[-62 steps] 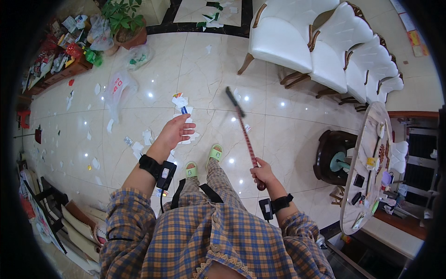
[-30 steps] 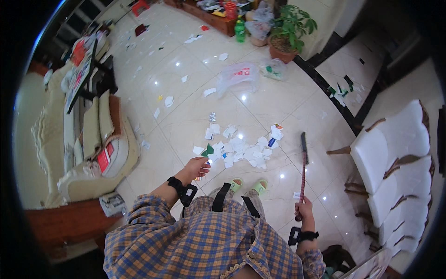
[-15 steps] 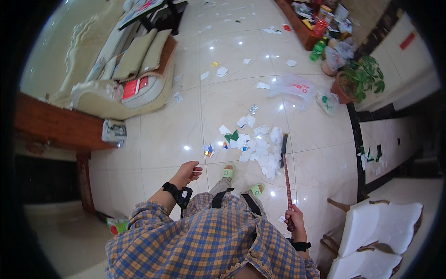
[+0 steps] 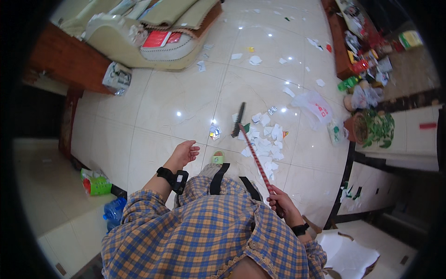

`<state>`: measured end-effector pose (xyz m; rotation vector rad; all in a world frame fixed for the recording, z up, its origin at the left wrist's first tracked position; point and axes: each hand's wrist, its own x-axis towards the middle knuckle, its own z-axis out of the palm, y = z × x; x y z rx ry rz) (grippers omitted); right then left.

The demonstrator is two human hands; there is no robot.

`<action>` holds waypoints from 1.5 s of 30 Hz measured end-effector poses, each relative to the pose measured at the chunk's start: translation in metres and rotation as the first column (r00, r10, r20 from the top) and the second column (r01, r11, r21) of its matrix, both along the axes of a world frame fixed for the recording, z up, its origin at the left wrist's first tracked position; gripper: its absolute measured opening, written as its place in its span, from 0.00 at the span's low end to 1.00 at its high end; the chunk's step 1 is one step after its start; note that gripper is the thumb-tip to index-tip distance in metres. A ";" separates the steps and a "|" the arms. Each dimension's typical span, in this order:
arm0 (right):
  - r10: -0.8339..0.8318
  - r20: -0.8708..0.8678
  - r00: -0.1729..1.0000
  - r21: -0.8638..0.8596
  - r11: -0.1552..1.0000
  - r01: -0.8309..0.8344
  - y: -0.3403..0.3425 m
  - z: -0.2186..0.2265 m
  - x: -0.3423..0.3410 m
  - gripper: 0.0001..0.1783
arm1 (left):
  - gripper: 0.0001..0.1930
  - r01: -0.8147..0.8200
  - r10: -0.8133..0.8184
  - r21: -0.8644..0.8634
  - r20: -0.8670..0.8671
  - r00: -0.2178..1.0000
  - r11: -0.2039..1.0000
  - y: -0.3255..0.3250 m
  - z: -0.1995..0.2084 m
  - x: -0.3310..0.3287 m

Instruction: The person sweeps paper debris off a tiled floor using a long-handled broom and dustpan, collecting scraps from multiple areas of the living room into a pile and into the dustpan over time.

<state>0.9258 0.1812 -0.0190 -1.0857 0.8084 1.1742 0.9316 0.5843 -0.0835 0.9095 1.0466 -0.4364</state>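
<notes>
My right hand (image 4: pixel 282 203) is wrapped round the brown end of a broom's red striped handle (image 4: pixel 255 160). The broom's dark bristle head (image 4: pixel 239 121) is over the tiled floor, at the left edge of a pile of torn white paper (image 4: pixel 267 145). A small cluster of coloured scraps (image 4: pixel 214 132) lies just left of the bristles. With nothing in it, my left hand (image 4: pixel 186 153) hangs in the air left of the broom, its fingers loosely bent. One green slipper (image 4: pixel 218 157) shows below the scraps.
A white plastic bag (image 4: pixel 312 108) lies right of the pile, near a potted plant (image 4: pixel 377 129) and a green bottle (image 4: pixel 347 83). Far left is a cream sofa (image 4: pixel 174 60). White chairs (image 4: pixel 348 253) stand at lower right. More paper bits dot the far floor.
The broom head has swung from the pile's right side to its left, and my right hand has moved left and up. The view has turned, shifting the room's furniture in the picture.
</notes>
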 end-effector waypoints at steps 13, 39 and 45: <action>0.473 -0.052 0.880 0.028 0.881 -0.472 0.185 -0.054 0.121 0.27 | 0.33 0.122 -0.012 -0.504 0.215 0.977 0.855 0.046 -0.011 0.024; 0.204 -0.017 0.979 0.398 0.900 -0.180 0.378 -0.105 0.429 0.03 | 0.33 0.536 -0.655 0.376 0.461 0.599 0.756 0.089 0.014 0.313; 0.188 -0.039 0.981 0.237 0.956 -0.174 0.380 -0.078 0.475 0.02 | 0.32 0.627 -0.623 0.137 0.393 0.676 0.767 0.104 0.030 0.371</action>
